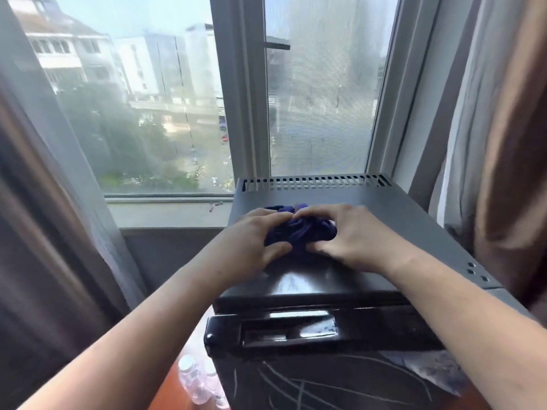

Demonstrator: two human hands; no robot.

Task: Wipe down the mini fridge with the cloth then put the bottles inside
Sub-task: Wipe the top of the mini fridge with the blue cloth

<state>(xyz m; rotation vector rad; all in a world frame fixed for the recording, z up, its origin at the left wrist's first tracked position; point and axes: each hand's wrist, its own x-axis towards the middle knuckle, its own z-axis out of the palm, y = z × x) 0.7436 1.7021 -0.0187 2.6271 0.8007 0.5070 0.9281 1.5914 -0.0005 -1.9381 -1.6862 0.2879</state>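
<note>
A black mini fridge (384, 214) stands under the window, its door shut and its grey top facing me. A bunched dark purple cloth (299, 232) lies on the middle of that top. My left hand (254, 235) grips the cloth's left side with curled fingers. My right hand (346, 235) grips its right side, thumb tucked under the bundle. Clear plastic bottles (195, 383) with white caps lie low at the left of the fridge, partly hidden by my left forearm.
A window (165, 108) with a grey frame and sill sits right behind the fridge. Brown and grey curtains (503, 128) hang close on both sides. The bottles rest on a reddish-brown surface (168, 392).
</note>
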